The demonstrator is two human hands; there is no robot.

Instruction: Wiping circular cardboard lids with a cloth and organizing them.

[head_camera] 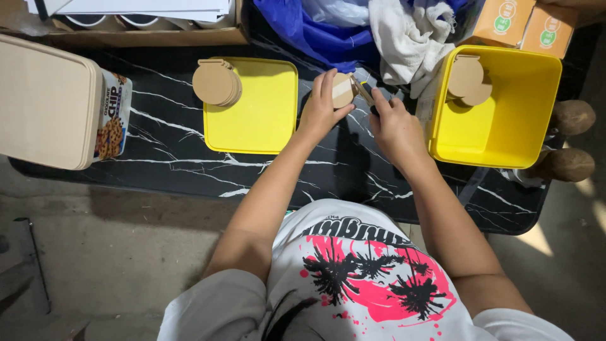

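Observation:
My left hand [320, 108] holds a round tan disc [343, 89] upright over the black marbled table [170, 151]. My right hand [394, 123] grips a thin tool [364, 91] whose tip touches the disc's edge. A stack of similar tan discs [216, 82] rests on the corner of a flat yellow lid [259, 113] to the left. More tan discs [468, 79] lie inside a yellow tub [511, 107] to the right of my right hand.
A beige container [47, 101] and a cookie packet [113, 113] sit at the left. Blue and white cloths [379, 28] are heaped at the back. Orange boxes [524, 22] stand at the far right, a cardboard box [145, 25] at the back left. Two brown round objects [571, 139] lie beyond the tub.

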